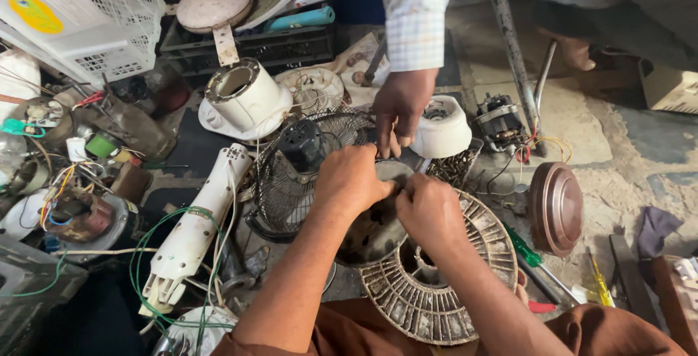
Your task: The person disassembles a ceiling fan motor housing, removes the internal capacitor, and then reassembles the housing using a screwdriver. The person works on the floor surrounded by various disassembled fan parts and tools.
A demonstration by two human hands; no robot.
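A dark round metal cover [374, 229] sits just below the middle of the view, resting over a grimy ribbed fan housing [436, 283]. Both of the person's hands grip its upper rim: the left hand [351, 179] curled closed at 11 o'clock of the cover, the right hand [429, 210] pinching at 1 o'clock (knuckles almost touching). At 12 o'clock another person's hand [398, 109] reaches down, fingers loosely bent beside a white motor cap [441, 129]. A wire fan guard [291, 174] lies at 10 o'clock, a brown disc [556, 207] at 3 o'clock.
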